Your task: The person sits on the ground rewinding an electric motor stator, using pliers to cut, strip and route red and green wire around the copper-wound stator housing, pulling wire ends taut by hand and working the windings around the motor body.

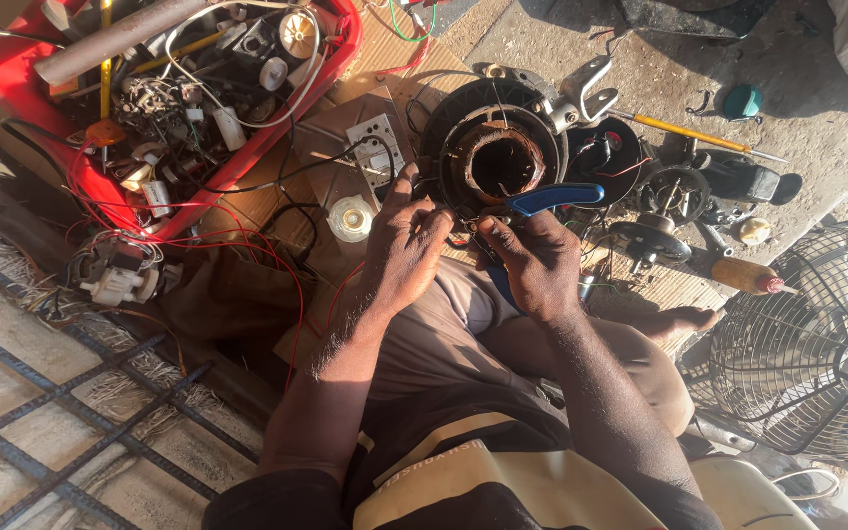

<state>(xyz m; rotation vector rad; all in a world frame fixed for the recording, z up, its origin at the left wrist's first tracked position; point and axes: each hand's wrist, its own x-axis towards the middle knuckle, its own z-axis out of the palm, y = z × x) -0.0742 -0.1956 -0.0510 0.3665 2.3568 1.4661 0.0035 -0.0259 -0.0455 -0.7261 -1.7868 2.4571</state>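
Observation:
A round black fan motor housing with copper windings (496, 157) lies on cardboard in front of me. My left hand (402, 245) grips its near left rim, fingers curled on the edge. My right hand (532, 257) holds blue-handled pliers (552, 198), with the jaws hidden near the housing's near edge. Thin wires run between the two hands.
A red basin (12, 83) full of wires, parts and a grey pipe sits at top left. A wire fan guard (817, 344) stands at right. Screwdrivers (694, 134), a tape roll (350, 218), a switch plate (377, 147) and black motor parts (655, 236) lie around. My bent legs are below.

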